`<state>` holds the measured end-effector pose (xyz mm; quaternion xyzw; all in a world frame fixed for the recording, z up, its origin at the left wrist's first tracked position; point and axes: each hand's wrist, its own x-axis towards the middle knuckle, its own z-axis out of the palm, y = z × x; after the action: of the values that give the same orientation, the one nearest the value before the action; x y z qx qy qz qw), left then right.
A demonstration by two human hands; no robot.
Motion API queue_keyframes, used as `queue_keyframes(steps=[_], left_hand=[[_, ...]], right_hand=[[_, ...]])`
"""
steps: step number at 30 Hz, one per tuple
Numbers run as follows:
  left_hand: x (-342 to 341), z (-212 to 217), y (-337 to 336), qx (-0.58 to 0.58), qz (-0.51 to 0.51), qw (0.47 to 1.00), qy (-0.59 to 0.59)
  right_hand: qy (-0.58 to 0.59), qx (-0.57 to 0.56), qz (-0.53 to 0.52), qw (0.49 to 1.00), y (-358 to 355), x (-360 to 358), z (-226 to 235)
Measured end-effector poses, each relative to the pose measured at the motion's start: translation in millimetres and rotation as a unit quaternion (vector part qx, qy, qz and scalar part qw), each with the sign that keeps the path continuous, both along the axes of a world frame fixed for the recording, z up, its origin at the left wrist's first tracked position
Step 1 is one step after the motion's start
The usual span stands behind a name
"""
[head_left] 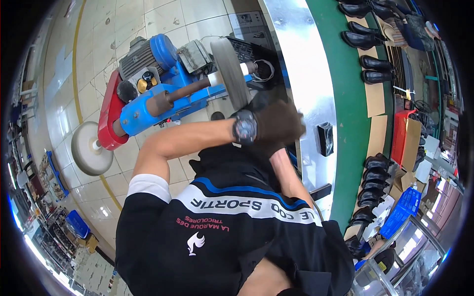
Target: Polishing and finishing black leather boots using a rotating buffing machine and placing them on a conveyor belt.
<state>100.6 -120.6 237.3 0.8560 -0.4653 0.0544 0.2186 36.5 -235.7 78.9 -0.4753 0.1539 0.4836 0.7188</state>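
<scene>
1. The person's left hand (280,122), in a dark brown glove and with a black watch (245,127) at the wrist, is in front of the body, near the grey wheel (230,74).
2. The right hand (268,147) is just below it and mostly hidden behind the left one; its bare forearm comes from the lower right.
3. A dark thing (268,100) is at the upper side of the gloves, close beside the lower edge of the grey wheel. It is blurred, so I cannot tell its kind, nor if it touches the wheel.
4. The fingers of both hands are blurred or covered. I cannot tell how wide they stand, or which hand has hold of the dark thing.
5. The wheel sits on the shaft of a blue machine (143,111), which has a red cover (109,109) and, at the other end, a white wheel (92,149).
6. To the right is a bench (348,163) with a green top, bearing black shoes (374,185) along its far side. A shiny metal strip (301,54) runs beside the green, with a black block (325,139) on it.
</scene>
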Motion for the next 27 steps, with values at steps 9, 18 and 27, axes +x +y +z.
queue_keyframes(steps=[9, 18, 27], left_hand=[[-97, -34, 33, -0.385, 0.251, 0.877, 0.137], [-30, -190, 44, -0.644, 0.395, 0.311, 0.576], [-37, -247, 47, -0.649, 0.342, 0.225, 0.641]], right_hand=[[0.237, 0.005, -0.131, 0.963, -6, 3, 109], [0.261, 0.094, -0.206, 0.938, 30, 11, 39], [0.222, 0.037, -0.183, 0.957, 33, -4, 50]])
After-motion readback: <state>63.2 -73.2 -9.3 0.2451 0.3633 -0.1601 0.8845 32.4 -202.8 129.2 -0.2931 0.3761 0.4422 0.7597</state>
